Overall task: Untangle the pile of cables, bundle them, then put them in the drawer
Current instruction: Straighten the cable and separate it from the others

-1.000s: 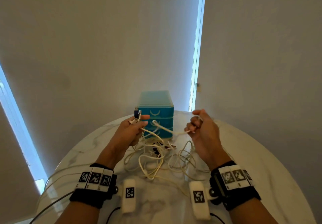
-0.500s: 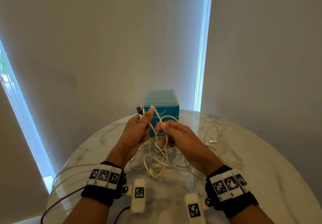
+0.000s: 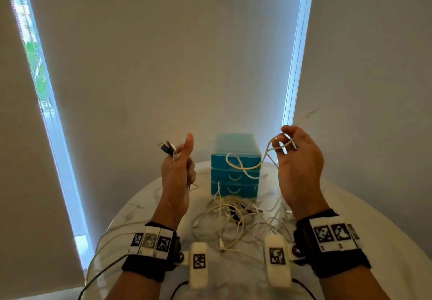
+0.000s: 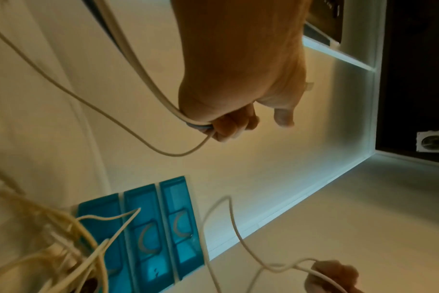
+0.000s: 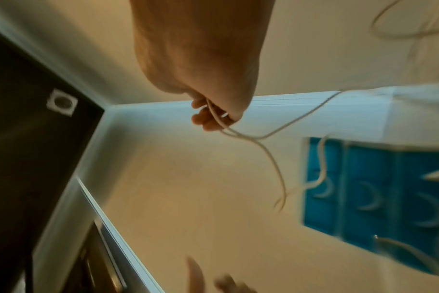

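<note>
my left hand (image 3: pixel 177 171) clenched round plug ends (image 3: pixel 168 148) | my right hand (image 3: pixel 297 157) pinching white cable (image 3: pixel 245 163), lifted before the blue drawers (image 3: pixel 235 176); pile (image 3: pixel 231 220) on table (image 3: pixel 362 229) | light, floppy, snags; I would hold near plugs

Drawer unit (image 5: pixel 379 190) blurred (handles perhaps crescent-shaped).

One blue drawer unit (image 3: pixel 235 159) shows three drawers; two hands (image 3: pixel 177 166) hold cable; the pile (image 3: pixel 230 220) holds perhaps four tangled cables, hard to count.
</note>
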Demonstrator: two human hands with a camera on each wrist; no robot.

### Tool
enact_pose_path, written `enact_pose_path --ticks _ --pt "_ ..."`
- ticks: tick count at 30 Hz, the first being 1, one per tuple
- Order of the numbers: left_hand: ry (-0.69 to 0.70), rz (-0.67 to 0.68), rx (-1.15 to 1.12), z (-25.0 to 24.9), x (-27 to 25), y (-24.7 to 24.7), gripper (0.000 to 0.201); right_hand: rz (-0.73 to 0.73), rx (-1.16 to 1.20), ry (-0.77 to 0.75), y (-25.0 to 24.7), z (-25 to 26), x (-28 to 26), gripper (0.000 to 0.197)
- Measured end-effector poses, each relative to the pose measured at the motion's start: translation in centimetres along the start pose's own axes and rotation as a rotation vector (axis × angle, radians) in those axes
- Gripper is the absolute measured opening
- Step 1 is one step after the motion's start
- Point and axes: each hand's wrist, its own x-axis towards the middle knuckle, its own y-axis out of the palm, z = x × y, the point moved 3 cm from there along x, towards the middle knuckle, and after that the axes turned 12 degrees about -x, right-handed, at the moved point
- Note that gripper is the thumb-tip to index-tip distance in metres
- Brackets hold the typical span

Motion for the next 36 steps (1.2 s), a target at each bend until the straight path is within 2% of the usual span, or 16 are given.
enact_pose_path --ticks 2,4,6,7,8,9,11,12,13,16,21,23,25,29,32,36 --pt "0.068 -0.033 0.003 -1.0 0.1 -0.2 0.04 -0.078 0.178 -0.027 1.9 2.6 1.4 0.02" --pt "0.128 -0.063 -0.001 -1.6 0.2 -0.3 0.037 -0.105 0.504 -0.016 4.8 4.3 2.7 0.023" --pt "0.191 -0.102 -0.014 -2.3 0.1 0.0 0.039 -0.024 0.703 0.068 9.3 4.0 3.5 0.025" --pt "0.225 -0.129 -0.021 -2.8 0.1 0.1 0.04 0.116 0.691 0.157 12.2 3.1 3.0 0.026" --pt "0.265 -0.162 -0.029 -3.3 0.0 0.1 0.042 0.301 0.538 0.258 14.9 1.6 2.1 0.027" --pt "0.314 -0.195 -0.03 -3.8 -0.1 -0.1 0.043 0.502 0.238 0.313 16.9 0.0 0.6 0.028" --pt "0.427 -0.244 -0.019 -4.9 -0.4 -0.6 0.044 0.833 -0.4 0.246 18.1 -3.3 -1.7 0.03" --pt "0.464 -0.258 -0.027 -5.2 -0.4 -0.8 0.044 0.891 -0.575 0.16 17.8 -4.6 -1.7 0.032" --pt "0.48 -0.27 -0.039 -5.4 -0.3 -1.0 0.045 0.882 -0.643 0.096 17.0 -5.2 -1.2 0.032" --pt "0.412 -0.279 0.012 -4.7 0.5 -1.5 0.043 0.796 -0.681 0.079 13.5 -5.8 0.2 0.031" --pt "0.063 -0.166 0.28 -1.0 2.2 -1.8 0.028 0.61 -0.694 -0.024 8.2 -6.7 0.3 0.025" --pt "-0.055 -0.088 0.325 0.2 2.5 -1.7 0.03 0.576 -0.634 -0.017 6.3 -7.2 -0.4 0.023" --pt "-0.146 -0.009 0.25 1.0 2.3 -1.3 0.025 0.562 -0.566 0.021 4.5 -8.0 -1.8 0.02" --pt "-0.322 0.061 -0.047 1.3 1.6 -0.4 0.019 0.548 -0.461 0.101 2.1 -10.3 -4.3 0.017" --pt "-0.362 0.075 -0.009 2.4 1.7 -0.1 0.028 0.548 -0.446 0.168 1.3 -11.5 -5.3 0.017" --pt "-0.336 0.079 0.126 3.8 1.6 1.1 0.047 0.552 -0.452 0.152 0.4 -12.0 -5.3 0.018"
